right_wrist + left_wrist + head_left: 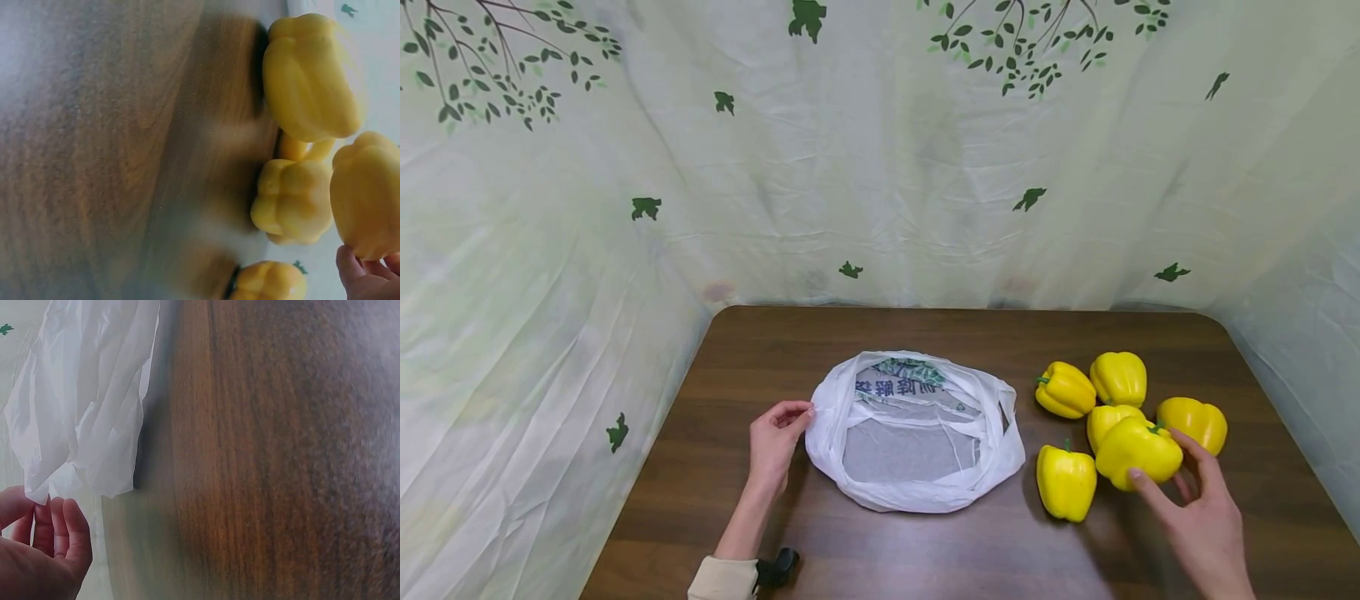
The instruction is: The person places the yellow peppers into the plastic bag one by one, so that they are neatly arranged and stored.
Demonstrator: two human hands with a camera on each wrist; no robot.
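Observation:
A white plastic bag sits mid-table with its mouth spread wide, and dark printing shows inside. My left hand pinches the bag's left edge between thumb and fingertips; in the left wrist view the hand grips a corner of the thin plastic. On the right, my right hand holds a yellow bell pepper with thumb and fingers at its right end. In the right wrist view this held pepper is raised off the table, its lower end at the fingertips.
Several other yellow bell peppers surround the held one: a front-left pepper, a back-left pepper, a back pepper and a right pepper. All stand on a brown wooden table. A pale leaf-print curtain hangs behind it.

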